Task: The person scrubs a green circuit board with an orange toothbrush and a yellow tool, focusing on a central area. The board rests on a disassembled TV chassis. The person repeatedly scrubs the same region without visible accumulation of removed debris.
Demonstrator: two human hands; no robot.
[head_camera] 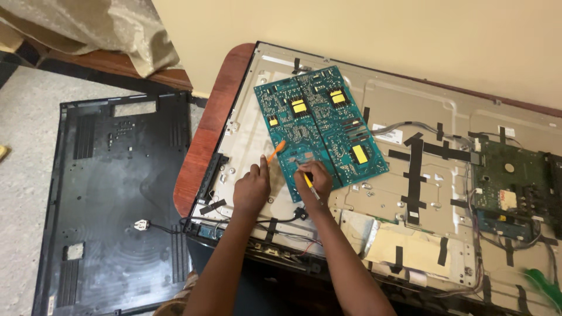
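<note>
A teal circuit board (319, 126) with yellow patches lies solder side up on the metal back of an opened flat screen (410, 175). My left hand (252, 188) rests at the board's lower left edge and holds a thin orange tool (276, 150) whose tip touches the board. My right hand (313, 180) sits on the board's lower corner, gripping a yellow-handled tool (309, 182) that points down toward me. Both forearms reach in from the bottom of the view.
A green board (508, 178) with wires sits at the screen's right, with black tape strips (414, 169) in the middle. The screen lies on a reddish wooden table (202, 140). The removed black back cover (114, 199) rests on the floor at left. Cloth (99, 29) hangs at top left.
</note>
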